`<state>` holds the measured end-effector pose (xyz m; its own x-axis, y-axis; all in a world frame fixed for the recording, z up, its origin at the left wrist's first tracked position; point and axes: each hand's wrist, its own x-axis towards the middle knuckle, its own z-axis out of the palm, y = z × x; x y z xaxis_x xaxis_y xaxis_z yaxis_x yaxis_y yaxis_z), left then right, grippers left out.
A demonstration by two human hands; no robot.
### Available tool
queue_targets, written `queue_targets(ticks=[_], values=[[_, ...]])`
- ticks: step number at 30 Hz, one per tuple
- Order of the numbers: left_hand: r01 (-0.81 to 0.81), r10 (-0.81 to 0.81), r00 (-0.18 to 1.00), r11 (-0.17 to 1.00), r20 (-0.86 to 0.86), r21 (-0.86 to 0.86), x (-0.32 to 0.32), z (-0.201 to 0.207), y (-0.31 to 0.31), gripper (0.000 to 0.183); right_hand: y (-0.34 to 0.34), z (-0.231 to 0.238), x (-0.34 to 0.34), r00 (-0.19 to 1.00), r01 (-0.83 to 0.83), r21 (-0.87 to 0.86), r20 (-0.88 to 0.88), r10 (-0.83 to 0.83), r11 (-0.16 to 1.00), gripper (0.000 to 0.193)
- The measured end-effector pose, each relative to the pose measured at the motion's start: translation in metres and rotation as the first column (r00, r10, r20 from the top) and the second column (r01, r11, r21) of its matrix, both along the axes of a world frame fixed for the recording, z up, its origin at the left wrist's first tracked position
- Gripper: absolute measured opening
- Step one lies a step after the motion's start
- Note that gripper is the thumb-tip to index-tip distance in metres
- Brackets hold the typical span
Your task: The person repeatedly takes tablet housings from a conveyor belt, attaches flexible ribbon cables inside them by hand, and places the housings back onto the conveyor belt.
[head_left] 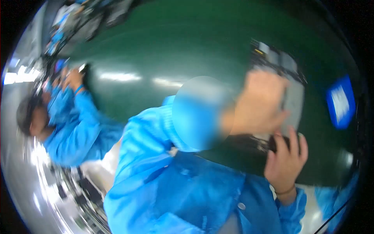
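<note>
A flat electronic device [295, 102] with a grey panel lies on the green table, its far end showing dark parts and silver pieces. My left hand [264, 99] is over the device's left side, knuckles up and fingers curled under. Motion smears it, and whatever its fingers hold is hidden beneath. At the near end, my right hand [287, 163] has its fingers spread, with the tips at the device's edge. Both my arms wear blue sleeves.
The green tabletop [175, 46] stretches away to the left and far side. A blue tray or folder with a white sheet [341, 102] lies at the right. A person in blue [78, 128] works at the left, hands near a small dark object. Blurred items crowd the far left corner.
</note>
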<state>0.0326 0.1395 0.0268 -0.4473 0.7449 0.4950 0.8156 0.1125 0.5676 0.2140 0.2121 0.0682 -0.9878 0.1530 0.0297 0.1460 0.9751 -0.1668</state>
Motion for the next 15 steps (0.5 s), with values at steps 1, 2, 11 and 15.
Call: queue_targets(ticks=[1,2,11,15], values=[[0.026,-0.025,1.0,0.997,-0.013,0.076,0.0,-0.002,0.002,0.061,0.007,-0.003,-0.005,0.999,0.001,0.055,-0.038,0.001,0.998,0.05],[0.037,-0.037,0.999,0.996,-0.01,0.08,0.001,-0.002,0.004,0.06,0.014,-0.009,-0.012,0.996,0.019,0.056,-0.088,-0.014,0.998,0.046],[-0.187,0.122,0.964,0.943,0.237,0.274,-0.005,-0.008,-0.038,0.067,0.063,-0.027,-0.041,0.913,0.182,-0.126,-0.346,-0.215,0.975,0.049],[-0.125,-0.001,0.823,0.975,0.568,0.183,0.018,-0.023,-0.043,0.067,0.067,-0.058,-0.018,0.938,0.211,-0.525,-0.128,-0.322,0.824,0.052]])
